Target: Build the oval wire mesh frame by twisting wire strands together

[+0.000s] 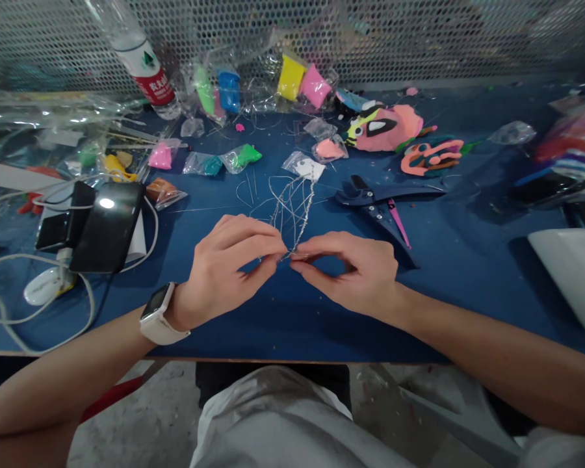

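A thin silver wire frame [292,205] stands up from between my two hands over the blue table [468,260]. My left hand [229,266], with a white watch on its wrist, pinches the lower end of the wire with its fingertips. My right hand [353,270] pinches the same end from the other side. The fingertips of both hands meet at the wire's base. Both hands are closed on the wire.
Dark scissors [385,198] with a pink tool lie right of the wire. Small bags of coloured clay [292,78] and clay masks [385,127] fill the back. A phone [108,224], cables and a plastic bottle [143,62] sit at left. A white object [572,273] lies at right.
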`<state>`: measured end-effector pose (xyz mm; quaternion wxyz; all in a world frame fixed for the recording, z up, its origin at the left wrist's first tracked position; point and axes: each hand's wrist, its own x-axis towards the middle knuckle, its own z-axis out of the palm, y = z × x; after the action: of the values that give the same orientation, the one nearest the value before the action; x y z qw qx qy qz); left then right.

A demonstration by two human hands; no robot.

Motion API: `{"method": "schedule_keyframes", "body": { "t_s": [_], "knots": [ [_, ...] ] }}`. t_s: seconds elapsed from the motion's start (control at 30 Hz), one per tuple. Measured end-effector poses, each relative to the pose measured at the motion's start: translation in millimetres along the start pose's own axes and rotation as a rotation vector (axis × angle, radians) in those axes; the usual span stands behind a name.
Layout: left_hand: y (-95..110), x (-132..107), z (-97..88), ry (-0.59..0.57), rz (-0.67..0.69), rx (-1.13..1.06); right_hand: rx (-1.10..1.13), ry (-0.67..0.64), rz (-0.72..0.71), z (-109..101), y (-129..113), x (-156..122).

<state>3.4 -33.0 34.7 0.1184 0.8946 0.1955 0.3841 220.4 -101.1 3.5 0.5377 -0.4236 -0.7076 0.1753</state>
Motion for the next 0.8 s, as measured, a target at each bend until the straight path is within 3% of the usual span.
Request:
{"method": "schedule_keyframes", "body": {
  "t_s": [0.23,0.33,0.63,0.8],
  "knots": [
    [-2,1,1.6,-0.035,-0.017,-0.072,-0.336,-0.12,-0.443,-16,8,7],
    [-3,1,1.3,-0.056,-0.005,-0.097,-0.383,-0.181,-0.581,-22,4,13],
    [-9,0,2.9,-0.061,0.068,-0.161,-0.387,-0.254,-0.644,-30,2,15],
    [-11,0,1.7,-0.088,0.029,-0.212,-0.37,-0.268,-0.62,-32,3,17]
  ]
}}
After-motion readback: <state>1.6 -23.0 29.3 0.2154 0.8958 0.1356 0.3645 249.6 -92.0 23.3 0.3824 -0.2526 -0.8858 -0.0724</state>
